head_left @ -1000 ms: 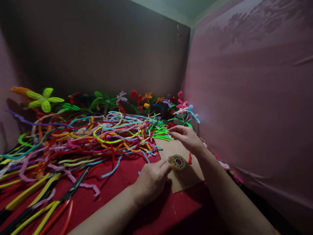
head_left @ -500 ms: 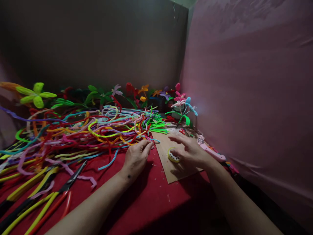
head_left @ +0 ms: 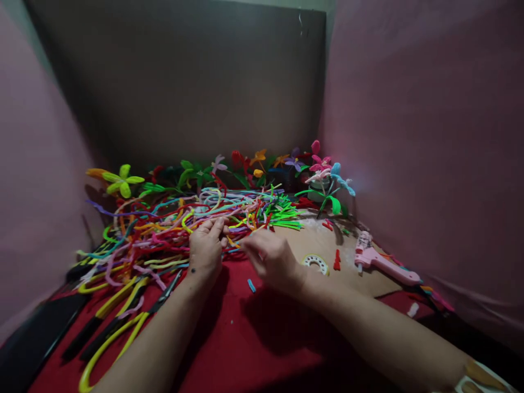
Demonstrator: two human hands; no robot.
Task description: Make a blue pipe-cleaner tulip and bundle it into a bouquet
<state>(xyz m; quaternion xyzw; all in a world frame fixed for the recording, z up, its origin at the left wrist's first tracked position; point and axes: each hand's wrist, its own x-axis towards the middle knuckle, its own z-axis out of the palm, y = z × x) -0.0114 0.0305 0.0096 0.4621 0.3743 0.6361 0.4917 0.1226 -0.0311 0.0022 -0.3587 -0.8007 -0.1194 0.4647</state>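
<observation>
My left hand (head_left: pixel 208 245) is closed in a pinch at the front edge of a heap of coloured pipe cleaners (head_left: pixel 164 232). Whatever its fingertips hold is too small to make out. Close by on the right, my right hand (head_left: pixel 273 259) hovers over the red cloth, thumb and fingers drawn together; I cannot make out what is between them. Below its fingers lies a short blue pipe cleaner piece (head_left: pixel 251 285). Beyond the right wrist, a ring-shaped tape roll (head_left: pixel 315 264) rests on a cardboard sheet (head_left: pixel 297 243), partly covered by the wrist.
A pink glue gun (head_left: pixel 387 263) and a small red piece (head_left: pixel 337 260) lie on the cardboard. Yellow-handled pliers (head_left: pixel 117 300) and scissors (head_left: pixel 164 295) are at left, beside a dark flat object (head_left: pixel 45 333). Pipe cleaner flowers (head_left: pixel 257 164) line the back; green cut stems (head_left: pixel 286 213) lie before them.
My right hand has moved left, off the tape roll and towards my left hand. The camera view has shifted, bringing the whole glue gun and the blue piece into sight.
</observation>
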